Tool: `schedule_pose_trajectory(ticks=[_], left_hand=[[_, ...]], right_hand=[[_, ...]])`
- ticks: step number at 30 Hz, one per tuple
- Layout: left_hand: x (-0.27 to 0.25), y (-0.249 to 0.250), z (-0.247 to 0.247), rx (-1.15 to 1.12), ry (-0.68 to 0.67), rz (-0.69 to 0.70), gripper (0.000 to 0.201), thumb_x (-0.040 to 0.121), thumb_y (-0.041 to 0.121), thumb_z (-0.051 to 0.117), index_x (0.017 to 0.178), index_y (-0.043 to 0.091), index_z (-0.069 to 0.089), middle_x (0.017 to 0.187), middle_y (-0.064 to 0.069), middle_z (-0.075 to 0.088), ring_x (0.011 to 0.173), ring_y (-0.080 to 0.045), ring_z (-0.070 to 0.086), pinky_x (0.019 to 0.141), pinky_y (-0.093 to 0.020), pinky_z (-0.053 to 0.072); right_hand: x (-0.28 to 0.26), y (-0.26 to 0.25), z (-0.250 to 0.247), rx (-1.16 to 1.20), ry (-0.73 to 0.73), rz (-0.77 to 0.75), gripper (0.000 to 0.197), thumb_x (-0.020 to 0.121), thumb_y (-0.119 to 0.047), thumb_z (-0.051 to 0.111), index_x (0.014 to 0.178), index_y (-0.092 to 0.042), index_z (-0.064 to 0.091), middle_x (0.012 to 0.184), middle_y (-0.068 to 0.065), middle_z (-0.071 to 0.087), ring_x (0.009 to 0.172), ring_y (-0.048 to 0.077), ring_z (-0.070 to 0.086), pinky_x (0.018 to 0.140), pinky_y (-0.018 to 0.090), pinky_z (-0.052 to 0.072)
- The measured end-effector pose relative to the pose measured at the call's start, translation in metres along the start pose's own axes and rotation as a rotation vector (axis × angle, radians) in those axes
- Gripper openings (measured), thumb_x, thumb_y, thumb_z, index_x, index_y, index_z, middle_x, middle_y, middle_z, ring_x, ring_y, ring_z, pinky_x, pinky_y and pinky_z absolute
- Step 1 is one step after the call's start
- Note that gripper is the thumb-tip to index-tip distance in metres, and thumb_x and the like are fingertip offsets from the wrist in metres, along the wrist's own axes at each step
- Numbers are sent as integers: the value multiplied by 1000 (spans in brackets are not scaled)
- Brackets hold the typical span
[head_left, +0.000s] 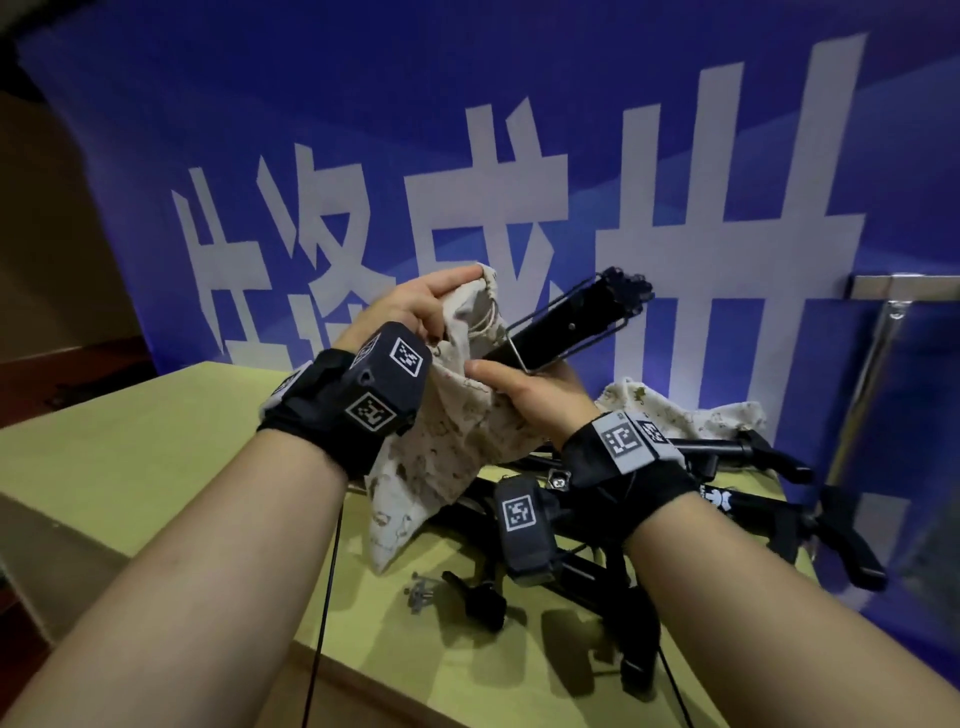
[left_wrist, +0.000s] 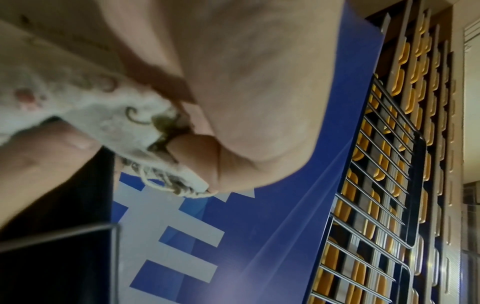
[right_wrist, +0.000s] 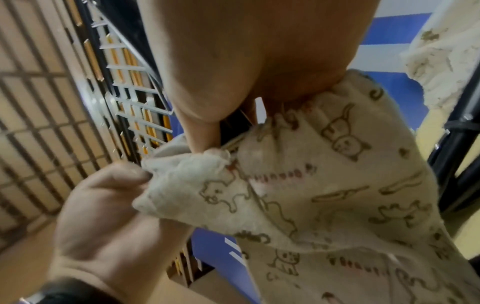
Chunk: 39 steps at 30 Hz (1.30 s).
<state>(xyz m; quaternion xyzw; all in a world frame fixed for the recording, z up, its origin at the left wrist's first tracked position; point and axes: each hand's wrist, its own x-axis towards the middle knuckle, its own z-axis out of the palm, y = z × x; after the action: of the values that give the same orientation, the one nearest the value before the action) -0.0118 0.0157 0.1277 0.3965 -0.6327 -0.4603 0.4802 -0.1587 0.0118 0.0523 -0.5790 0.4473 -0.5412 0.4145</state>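
Observation:
A cream drawstring bag (head_left: 452, 436) printed with small animals hangs above the table. My left hand (head_left: 470, 278) pinches its rim at the top; the left wrist view shows the fingertips on the gathered edge and cord (left_wrist: 166, 156). My right hand (head_left: 519, 384) grips a black folded stand with a wire frame (head_left: 571, 322) at the bag's mouth, thumb lying against the cloth. The stand's lower end sits at the opening; its upper end sticks out up and right. In the right wrist view the bag (right_wrist: 337, 195) fills the right side, with my left hand (right_wrist: 116, 195) pinching its corner.
A yellow-green table (head_left: 156, 441) lies below. On it rest a second printed bag (head_left: 691, 415), a pile of black stands (head_left: 753, 509) and small metal screws (head_left: 421, 592). A blue banner (head_left: 467, 130) stands behind, a metal rail (head_left: 883, 338) at right. A thin cable (head_left: 327, 597) hangs down.

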Motion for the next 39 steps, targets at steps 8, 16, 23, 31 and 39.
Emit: schedule_pose_trajectory(ticks=[8,16,23,31,39], left_hand=[[-13,16,16,228,9,65,58,79,67,58,102,15,69,103,-4,69,92,-13,67,89,-21,52],[-25,30,13,455,6,117,63,60,80,50,86,27,72,83,7,72,83,-10,66,80,-29,48],[-26,30,14,338,-25,102,16,90,34,61,85,22,70,71,10,70,64,1,65,54,-13,47],[-24,27,-3,111,23,105,49,56,40,78,97,15,68,107,-8,66,107,-23,59,100,-39,39],[-30,40,-2,154,125,198,60,79,5,69,136,6,50,129,-14,58,113,-20,59,103,-32,46]], right_hand=[[-9,-30,19,-503,-99,-172,33,87,-37,61,116,-21,62,116,4,65,106,24,59,92,38,48],[-22,-38,19,-492,-169,-203,39,89,-31,59,127,-25,53,128,4,58,107,19,54,91,36,43],[-22,-48,19,-676,-213,-146,24,94,-26,52,115,-15,60,108,9,61,100,25,56,79,27,41],[-7,-19,-11,-904,-39,114,16,89,-22,59,93,-7,62,91,10,59,93,30,58,63,27,44],[1,-32,-13,-285,55,-82,40,95,-28,50,59,-11,55,69,10,58,67,23,54,64,32,42]])
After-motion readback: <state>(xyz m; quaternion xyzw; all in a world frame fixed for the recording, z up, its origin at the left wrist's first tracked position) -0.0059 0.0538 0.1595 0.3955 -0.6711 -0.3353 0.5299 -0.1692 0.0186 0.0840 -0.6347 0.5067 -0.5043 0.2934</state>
